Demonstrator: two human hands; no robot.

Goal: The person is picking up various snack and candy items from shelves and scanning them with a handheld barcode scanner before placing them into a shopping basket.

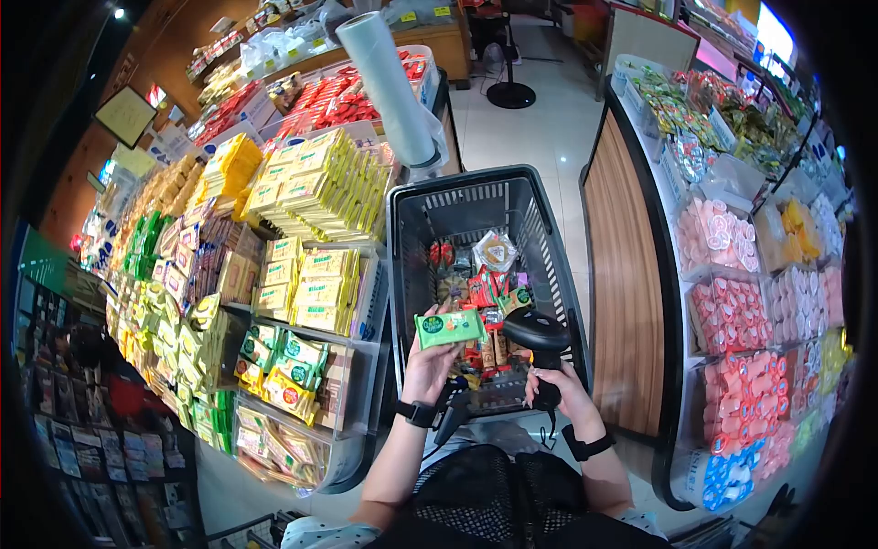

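Note:
My left hand (428, 368) grips a small green snack packet (451, 328), its printed face turned up, above a dark basket (560, 240). My right hand (567, 389) is wrapped round the handle of a black handheld barcode scanner (536, 328). The scanner head sits just right of the packet, apart from it. A cord hangs below the scanner. Inside the basket, beneath both hands, lie several mixed wrapped snacks, including a red packet (490, 285) and a clear-wrapped piece (495, 252). Packet and hands hide part of the basket's contents.
Tiered bins of packaged snacks (315, 197) stand close on the left. A plastic bag roll (389, 87) rises by the basket's far left corner. On the right is a wood-panelled counter (631, 265) with pink packets (745, 393). A post base (511, 95) stands in the aisle ahead.

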